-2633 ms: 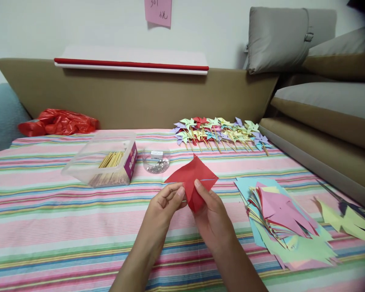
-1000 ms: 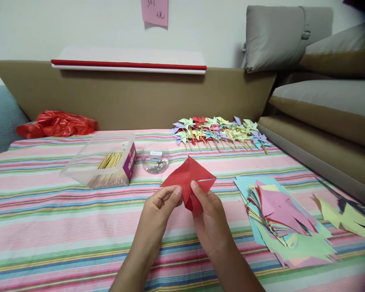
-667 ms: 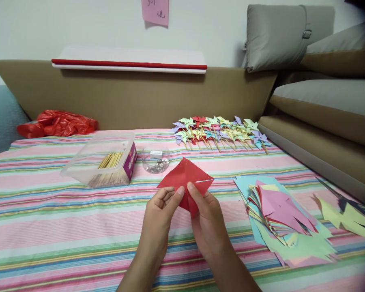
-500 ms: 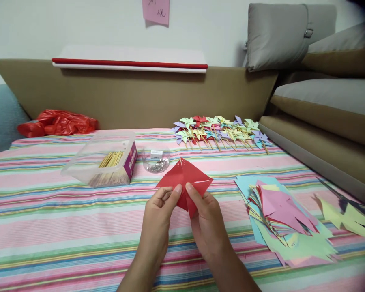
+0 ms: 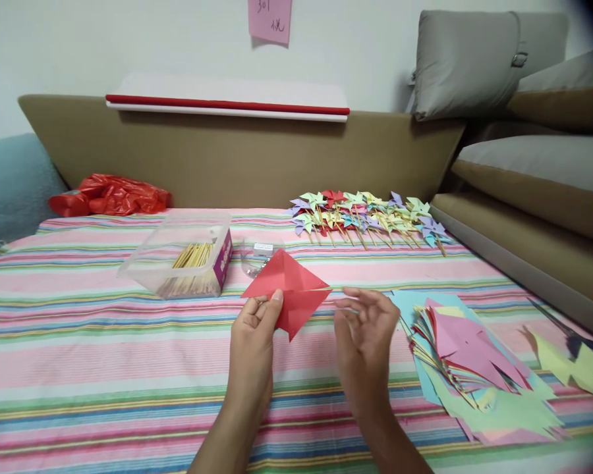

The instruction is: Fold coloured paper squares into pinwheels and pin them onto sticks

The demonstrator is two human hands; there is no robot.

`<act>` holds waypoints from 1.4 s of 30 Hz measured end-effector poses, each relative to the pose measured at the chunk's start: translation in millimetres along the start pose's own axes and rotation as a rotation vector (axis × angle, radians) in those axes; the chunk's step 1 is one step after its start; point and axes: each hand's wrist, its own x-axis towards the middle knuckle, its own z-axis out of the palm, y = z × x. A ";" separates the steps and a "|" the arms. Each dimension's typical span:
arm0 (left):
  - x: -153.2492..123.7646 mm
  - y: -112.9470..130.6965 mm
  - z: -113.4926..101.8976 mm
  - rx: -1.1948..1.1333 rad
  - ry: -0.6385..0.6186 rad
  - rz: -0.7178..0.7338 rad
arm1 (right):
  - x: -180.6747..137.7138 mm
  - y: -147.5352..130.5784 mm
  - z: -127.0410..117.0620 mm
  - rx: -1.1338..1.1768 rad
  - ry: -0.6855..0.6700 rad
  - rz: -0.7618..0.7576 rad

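Observation:
A square of red paper (image 5: 291,283), slit inward from its right corner and creased, is pinched at its lower left by my left hand (image 5: 257,326), thumb on top. My right hand (image 5: 368,336) is off to the right of the paper, apart from it, with fingers spread and loosely curved and nothing in them. Behind the paper stands a round clear dish (image 5: 247,253) with small metal bits and a white block, partly covered by the red sheet. To its left is a clear plastic box (image 5: 145,263) of thin wooden sticks (image 5: 194,255).
Several finished paper pinwheels (image 5: 366,214) lie at the back. On the right are a stack of coloured cut paper (image 5: 469,342), scissors (image 5: 556,322) and a yellow paper piece (image 5: 573,368). A red plastic bag (image 5: 113,196) rests back left; grey cushions (image 5: 548,164) rise at right.
My right hand has let go of the red paper and moved right, its fingers opening. My left hand keeps its hold, and the paper has shifted slightly left. The view has turned a little.

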 end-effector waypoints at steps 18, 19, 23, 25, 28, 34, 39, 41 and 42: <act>2.0 -0.9 -3.7 0.097 -0.055 -0.035 | 3.1 -4.4 -7.7 -0.420 -0.261 -0.254; 1.8 -1.2 -3.7 0.110 -0.057 -0.040 | 3.0 -4.5 -6.6 -0.387 -0.243 -0.195; 0.0 -1.7 -2.3 0.144 -0.095 -0.066 | 2.4 -4.9 -2.8 -0.333 -0.192 -0.045; -1.2 -2.1 -1.5 0.157 -0.123 -0.064 | 2.4 -5.1 -1.4 -0.327 -0.173 0.005; -2.4 -3.3 -1.2 0.171 -0.134 -0.063 | 3.1 -5.0 -0.3 -0.304 -0.153 0.060; -4.3 -3.9 -0.4 0.187 -0.154 -0.066 | 2.3 -5.7 0.1 -0.282 -0.133 0.084; -5.5 -2.0 1.4 0.198 -0.154 -0.068 | 1.1 -5.3 2.2 -0.279 -0.112 0.068; -5.7 -1.7 1.6 0.202 -0.149 -0.071 | 1.2 -4.8 3.1 -0.279 -0.110 0.058; -5.8 -1.6 1.5 0.203 -0.144 -0.072 | 1.2 -4.8 3.5 -0.280 -0.106 0.056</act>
